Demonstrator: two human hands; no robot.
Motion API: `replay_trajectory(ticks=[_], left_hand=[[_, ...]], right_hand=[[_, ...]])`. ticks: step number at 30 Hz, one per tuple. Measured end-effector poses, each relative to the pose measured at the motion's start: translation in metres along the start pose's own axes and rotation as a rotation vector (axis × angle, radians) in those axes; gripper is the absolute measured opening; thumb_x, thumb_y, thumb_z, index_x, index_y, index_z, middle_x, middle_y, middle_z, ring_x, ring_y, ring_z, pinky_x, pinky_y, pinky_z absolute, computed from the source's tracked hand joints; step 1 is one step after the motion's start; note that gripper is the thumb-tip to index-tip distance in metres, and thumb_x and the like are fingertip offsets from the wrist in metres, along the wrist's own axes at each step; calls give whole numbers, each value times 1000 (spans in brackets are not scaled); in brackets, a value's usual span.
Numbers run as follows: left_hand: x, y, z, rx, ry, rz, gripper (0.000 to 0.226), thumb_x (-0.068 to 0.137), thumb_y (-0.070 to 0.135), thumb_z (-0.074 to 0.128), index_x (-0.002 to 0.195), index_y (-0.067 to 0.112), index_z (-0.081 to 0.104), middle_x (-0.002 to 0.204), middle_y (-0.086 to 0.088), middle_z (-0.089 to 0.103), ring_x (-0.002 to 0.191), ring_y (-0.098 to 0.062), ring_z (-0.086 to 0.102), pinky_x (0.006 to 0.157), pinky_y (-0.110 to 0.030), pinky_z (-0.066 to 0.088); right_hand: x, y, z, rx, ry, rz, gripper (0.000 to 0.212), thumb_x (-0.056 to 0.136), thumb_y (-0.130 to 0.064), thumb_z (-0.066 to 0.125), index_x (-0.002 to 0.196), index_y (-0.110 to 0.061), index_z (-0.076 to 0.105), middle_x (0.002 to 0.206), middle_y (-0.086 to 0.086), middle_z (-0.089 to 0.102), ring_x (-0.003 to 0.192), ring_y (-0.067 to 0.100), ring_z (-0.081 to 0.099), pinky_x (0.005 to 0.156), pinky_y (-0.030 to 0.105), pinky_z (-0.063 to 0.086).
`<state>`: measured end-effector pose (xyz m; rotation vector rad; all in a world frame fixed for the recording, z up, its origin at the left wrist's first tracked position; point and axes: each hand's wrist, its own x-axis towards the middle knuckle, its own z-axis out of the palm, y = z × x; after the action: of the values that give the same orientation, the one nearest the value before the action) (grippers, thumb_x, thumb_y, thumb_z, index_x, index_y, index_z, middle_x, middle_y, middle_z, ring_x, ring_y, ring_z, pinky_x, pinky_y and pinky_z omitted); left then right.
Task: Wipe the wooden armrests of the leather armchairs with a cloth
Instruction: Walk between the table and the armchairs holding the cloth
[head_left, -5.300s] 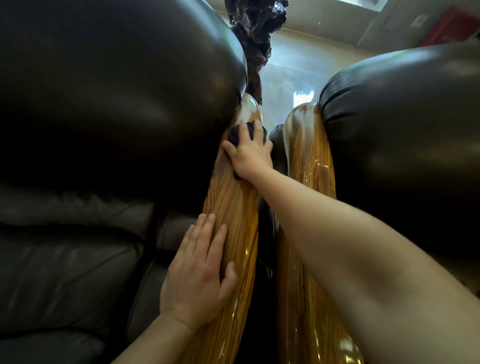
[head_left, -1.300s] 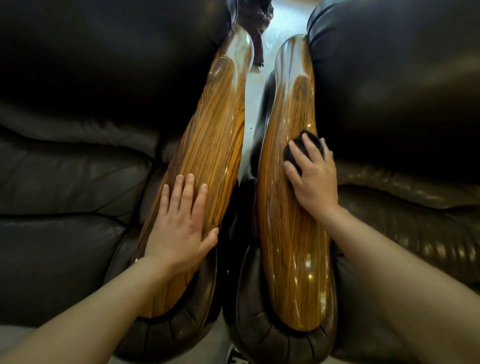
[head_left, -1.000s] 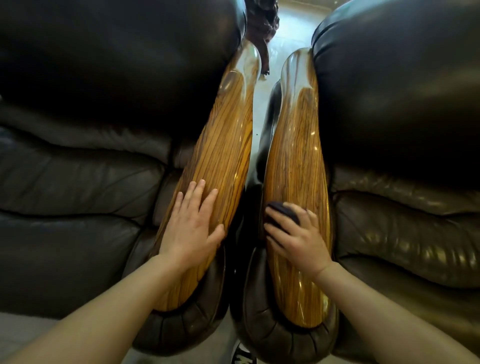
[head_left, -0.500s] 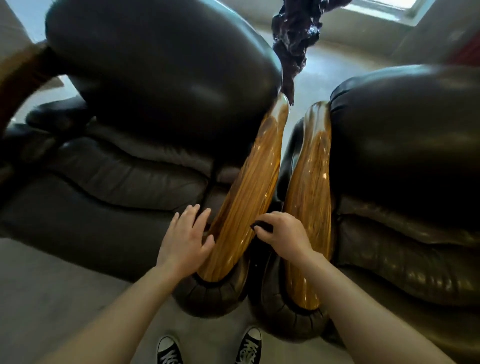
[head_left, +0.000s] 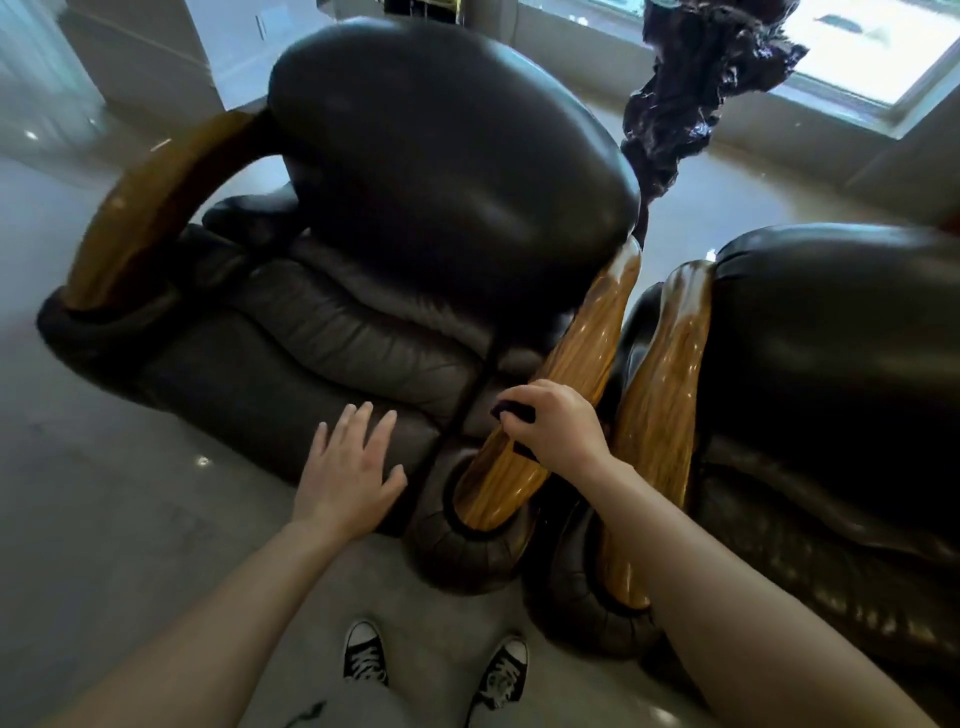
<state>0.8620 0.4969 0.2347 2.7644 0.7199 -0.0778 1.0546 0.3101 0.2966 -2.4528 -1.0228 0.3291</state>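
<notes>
Here my right hand is clenched on the dark cloth, pressed on the near armrest of the left armchair; my left hand is spread flat and empty over that chair's seat front. The near armrest runs away from me, tilting up to the right. The far armrest lies well apart to the left, across the seat, so I judge it the next target, nearer my left hand than my cloth hand. The right chair's armrest sits just beside.
</notes>
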Motion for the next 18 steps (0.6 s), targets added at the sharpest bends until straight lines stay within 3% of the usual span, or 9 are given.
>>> replay_trajectory(ticks=[7,13,18], left_hand=[[-27,-37,-29,-12,54,-111,72,87,50,45,151,22,31,158,-13,33,149,-30,22,118,-54,20],[-52,-62,-51,-3,59,-189,73,89,53,39,155,26,19,164,-9,19,152,-26,8,122,-52,10],[-61,-54,-70,12,113,-226,74,92,52,40,156,26,15,165,-9,15,153,-26,3,122,-52,8]], right_hand=[[2,-63,5,-15,8,-75,29,94,-43,61,121,-38,69,114,-14,67,105,10,58,81,23,40],[6,-104,2,-6,19,-113,30,94,-44,60,122,-39,69,115,-16,67,103,10,57,80,24,39],[13,-118,-1,1,16,-188,30,93,-44,61,122,-40,68,116,-17,67,102,8,55,76,17,34]])
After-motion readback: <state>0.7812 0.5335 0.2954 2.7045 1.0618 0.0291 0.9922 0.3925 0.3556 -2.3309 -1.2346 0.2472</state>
